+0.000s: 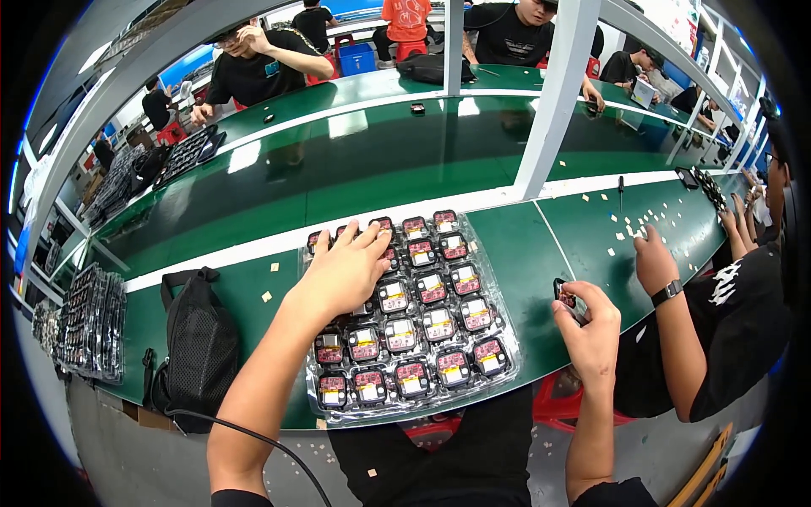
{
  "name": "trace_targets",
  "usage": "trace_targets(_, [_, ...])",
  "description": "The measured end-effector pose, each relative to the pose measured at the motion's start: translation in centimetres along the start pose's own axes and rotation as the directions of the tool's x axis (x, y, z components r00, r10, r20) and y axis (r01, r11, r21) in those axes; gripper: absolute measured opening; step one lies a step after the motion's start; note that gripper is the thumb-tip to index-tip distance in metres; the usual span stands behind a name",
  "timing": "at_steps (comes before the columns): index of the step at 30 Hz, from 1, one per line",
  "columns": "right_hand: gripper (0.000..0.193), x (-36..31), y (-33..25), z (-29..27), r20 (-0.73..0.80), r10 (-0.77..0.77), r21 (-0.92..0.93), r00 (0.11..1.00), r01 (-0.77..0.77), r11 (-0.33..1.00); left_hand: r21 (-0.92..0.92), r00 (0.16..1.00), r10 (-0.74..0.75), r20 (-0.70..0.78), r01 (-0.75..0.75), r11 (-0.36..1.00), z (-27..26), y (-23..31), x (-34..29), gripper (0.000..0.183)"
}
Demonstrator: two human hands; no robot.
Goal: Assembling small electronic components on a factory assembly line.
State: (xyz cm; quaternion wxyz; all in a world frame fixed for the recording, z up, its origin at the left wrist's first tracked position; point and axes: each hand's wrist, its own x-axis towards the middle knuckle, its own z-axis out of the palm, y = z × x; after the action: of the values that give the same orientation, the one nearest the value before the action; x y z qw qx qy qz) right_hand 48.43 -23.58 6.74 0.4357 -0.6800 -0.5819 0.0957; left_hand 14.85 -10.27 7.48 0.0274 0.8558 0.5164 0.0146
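A clear plastic tray (498, 384) lies in front of me, with rows of small square black electronic units (412, 378) in its pockets. Red circuit boards and white-and-yellow patches show in their open faces. My left hand (345, 269) rests over the tray's far left part, fingers spread across the units there and hiding some of them. To the right of the tray, just above the green bench, my right hand (589, 325) pinches a similar small black electronic unit (563, 293) between thumb and fingers. Its reddish inner side is partly visible.
A black mesh bag (201, 351) sits left of my left arm, beside stacked plastic trays (95, 325). A cable crosses near my left forearm. On the right, a co-worker's hand (656, 264) is near scattered pale chips and a screwdriver (621, 193). A white post (557, 101) rises beyond.
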Motion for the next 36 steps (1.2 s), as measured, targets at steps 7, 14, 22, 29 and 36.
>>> trace_targets(7, [0.031,-1.1,-1.4,-0.2,0.027,-0.044,0.040,0.999,0.043,0.998,-0.070,1.000,-0.021,0.023,0.023,0.997,-0.2,0.1,0.0,0.052])
trace_targets(14, [0.061,-4.0,-3.3,-0.1,0.078,-0.373,0.290,0.924,0.337,0.896,-0.554,0.916,0.090,-0.390,-0.312,0.772,-3.2,5.4,-3.2,0.048])
trace_targets(22, [0.066,-5.7,-6.9,1.8,0.104,-0.570,0.583,0.815,0.414,0.699,-0.896,0.967,0.237,-0.092,0.023,-0.443,-1.7,11.3,-11.4,0.073])
trace_targets(29, [0.092,-7.4,-6.6,2.7,0.225,-0.520,0.593,0.824,0.307,0.744,-0.712,0.992,-0.034,-0.121,-0.110,-0.694,1.9,12.8,-13.9,0.082])
trace_targets(36, [0.051,-7.9,-7.1,2.0,0.328,-0.507,0.497,0.797,0.311,0.810,-0.786,0.880,-0.448,-0.158,-0.386,-0.483,3.6,15.2,-15.8,0.070])
